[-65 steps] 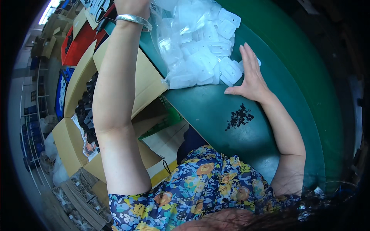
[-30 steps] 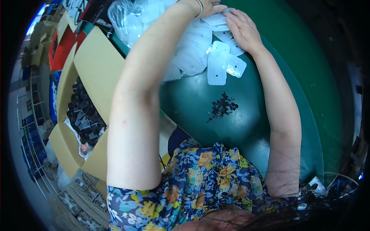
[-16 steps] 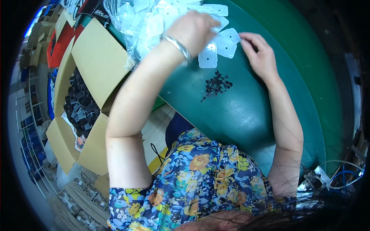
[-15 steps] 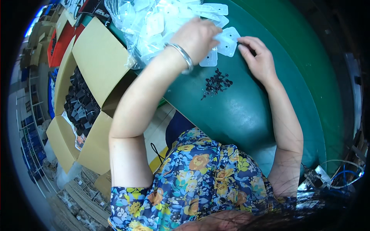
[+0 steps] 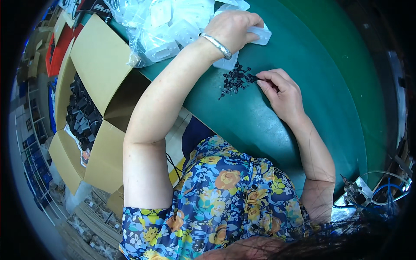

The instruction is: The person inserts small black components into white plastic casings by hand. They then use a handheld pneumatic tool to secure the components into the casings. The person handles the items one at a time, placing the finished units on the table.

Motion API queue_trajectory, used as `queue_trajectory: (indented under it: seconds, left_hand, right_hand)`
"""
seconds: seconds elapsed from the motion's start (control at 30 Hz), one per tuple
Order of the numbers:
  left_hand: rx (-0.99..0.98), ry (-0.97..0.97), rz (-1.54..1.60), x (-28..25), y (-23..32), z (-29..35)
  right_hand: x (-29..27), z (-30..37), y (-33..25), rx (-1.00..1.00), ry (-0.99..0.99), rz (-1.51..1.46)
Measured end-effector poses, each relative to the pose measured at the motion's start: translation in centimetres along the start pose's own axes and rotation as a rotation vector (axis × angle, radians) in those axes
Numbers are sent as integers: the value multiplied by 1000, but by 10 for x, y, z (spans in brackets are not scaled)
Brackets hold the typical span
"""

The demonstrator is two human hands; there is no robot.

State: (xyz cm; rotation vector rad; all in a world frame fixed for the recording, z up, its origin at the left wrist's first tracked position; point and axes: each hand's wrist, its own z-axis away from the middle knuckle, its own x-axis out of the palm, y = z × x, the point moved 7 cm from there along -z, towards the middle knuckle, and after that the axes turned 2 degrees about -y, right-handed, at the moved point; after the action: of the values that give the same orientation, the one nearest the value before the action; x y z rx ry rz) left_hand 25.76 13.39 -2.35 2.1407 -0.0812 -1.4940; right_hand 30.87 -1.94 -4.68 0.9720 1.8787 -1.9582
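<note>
The work surface is a dark green table [image 5: 303, 86] curving from 11 o'clock round to 4 o'clock. Against its left edge, at 9 o'clock, stands an open cardboard box [image 5: 93, 65] filled with small black parts, placed within arm's reach of the seated person.

A heap of clear plastic packets [image 5: 164, 21] lies at 12 o'clock, partly inside a clear bag. The left hand [image 5: 236, 28], a metal bangle [image 5: 216, 44] on its wrist, presses palm-down with curled fingers on one clear packet [image 5: 260, 35] at the heap's near edge, apparently to keep it flat and steady.

Just below it, toward the centre, lies a small pile of black screws [image 5: 236, 79], loose on the table. The right hand [image 5: 281, 93] rests at 1 o'clock, thumb and forefinger pinched together at the pile's right edge. Whether a screw sits between the fingertips cannot be told.

At 4 o'clock, a tangle of cables [image 5: 381, 190] lies beside the table edge.
</note>
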Motion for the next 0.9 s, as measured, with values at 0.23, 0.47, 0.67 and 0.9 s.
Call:
queue_trajectory:
  seconds: [0.23,0.47,0.67,0.9]
  left_hand:
    - [-327,247,436,-45,6,61]
    - [-766,82,962,-17,5,113]
    - [-831,27,1209,2,22,130]
    - [-806,-240,1402,40,70,135]
  right_hand:
    - [1,-21,-4,-86,-11,39]
    - [6,-35,-12,-202,-138,162]
    - [-15,-21,-14,-324,-19,258]
    - [-43,41,13,-67,42,123]
